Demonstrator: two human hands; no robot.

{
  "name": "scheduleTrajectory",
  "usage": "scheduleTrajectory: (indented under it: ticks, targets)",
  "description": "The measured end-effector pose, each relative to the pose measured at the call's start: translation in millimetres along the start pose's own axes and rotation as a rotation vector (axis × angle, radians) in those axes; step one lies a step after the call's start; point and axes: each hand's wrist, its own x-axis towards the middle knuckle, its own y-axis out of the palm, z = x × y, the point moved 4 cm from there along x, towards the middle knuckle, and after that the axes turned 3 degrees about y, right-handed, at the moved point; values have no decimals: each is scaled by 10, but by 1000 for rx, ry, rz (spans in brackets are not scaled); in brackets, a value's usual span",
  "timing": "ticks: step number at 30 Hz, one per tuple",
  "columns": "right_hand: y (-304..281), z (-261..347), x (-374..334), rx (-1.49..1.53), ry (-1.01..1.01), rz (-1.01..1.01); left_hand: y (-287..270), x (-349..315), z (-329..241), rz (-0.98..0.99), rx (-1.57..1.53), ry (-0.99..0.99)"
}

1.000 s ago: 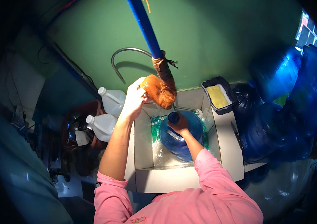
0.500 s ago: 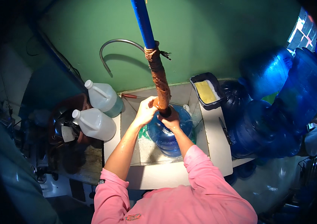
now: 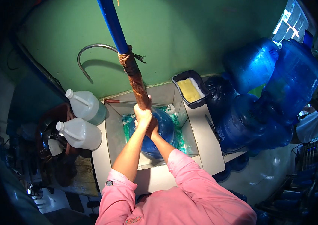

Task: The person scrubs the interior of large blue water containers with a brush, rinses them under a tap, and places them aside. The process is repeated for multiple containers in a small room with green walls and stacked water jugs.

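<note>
A blue pipe (image 3: 113, 26) slants down from the top, its lower part bound in a brown wrapping (image 3: 137, 84). My left hand (image 3: 143, 115) is closed around the bottom of this wrapped part. Just below it, my right hand (image 3: 152, 128) is closed at the mouth of a large blue water jug (image 3: 164, 125). The left hand and forearm partly cover it, so I cannot tell whether it grips the pipe's end or the jug's neck. The jug stands in a tiled basin (image 3: 116, 131) under both hands, with green material around its base.
Two whitish plastic jugs (image 3: 80, 134) stand left of the basin, beside a reddish-brown tub (image 3: 67, 110). A dark tray with a yellow sponge (image 3: 190, 90) sits at the back right; a knife (image 3: 213, 129) lies on the right ledge. Several blue jugs (image 3: 247, 120) crowd the right. A curved metal tube (image 3: 86, 48) juts from the wall.
My view has shifted, so the surroundings sit further left. My left hand has gone from the side of the wrapped pipe to closing around it. My right hand stays at the jug's mouth.
</note>
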Motion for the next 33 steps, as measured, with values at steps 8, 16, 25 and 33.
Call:
scheduleTrajectory:
  ticks: [8, 16, 25, 33]
  targets:
    - [126, -96, 5, 899, 145, 67, -61, 11, 210, 46, 17, 82]
    - [-200, -25, 2, 459, -59, -46, -266, -61, -120, 157, 331, 85]
    - [14, -144, 71, 360, -132, -28, -304, -179, 128, 150, 377, 113]
    - [-8, -250, 172, 487, -131, -115, -247, -183, 201, 118, 446, 139]
